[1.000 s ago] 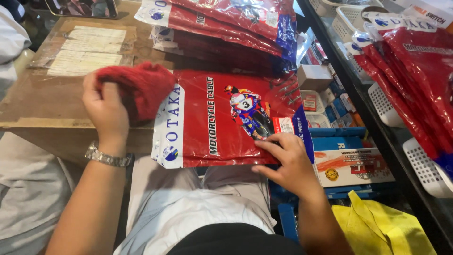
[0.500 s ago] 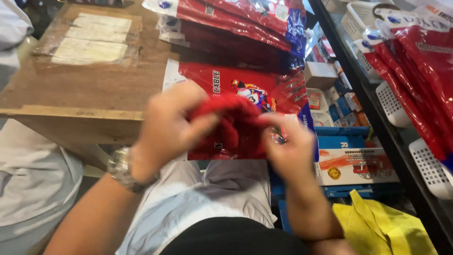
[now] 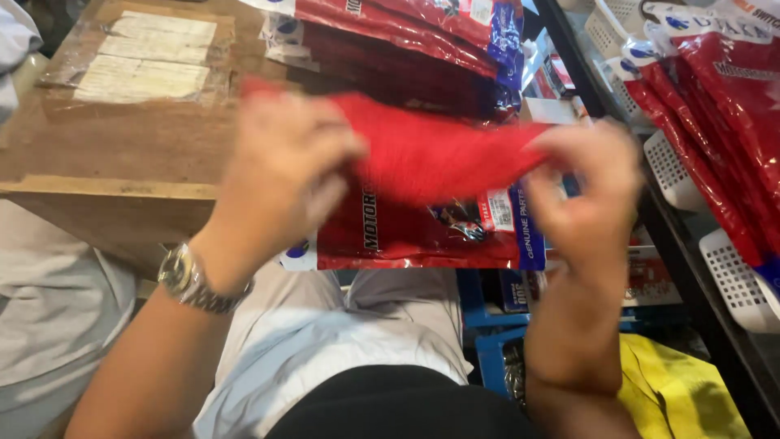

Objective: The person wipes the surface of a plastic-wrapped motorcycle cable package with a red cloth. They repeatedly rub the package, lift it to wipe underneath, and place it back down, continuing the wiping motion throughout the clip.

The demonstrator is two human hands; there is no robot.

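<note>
A red cloth (image 3: 431,150) is stretched out in the air between both of my hands. My left hand (image 3: 284,175), with a metal watch on its wrist, grips the cloth's left end. My right hand (image 3: 589,187) pinches its right end. Both hands are blurred by motion. Under the cloth a flat red plastic packet (image 3: 422,236) with a white and blue edge rests on my lap, partly hidden by the cloth.
A brown cardboard box (image 3: 122,138) taped on top stands at the left. More red packets (image 3: 406,24) lie stacked behind, others (image 3: 723,106) hang at the right over white baskets (image 3: 731,280). A yellow bag (image 3: 674,390) and blue crates (image 3: 487,317) sit low right.
The red cloth was bunched in my left hand over the box; my right hand left the packet and took the other end. Both hands have pulled it apart above the packet.
</note>
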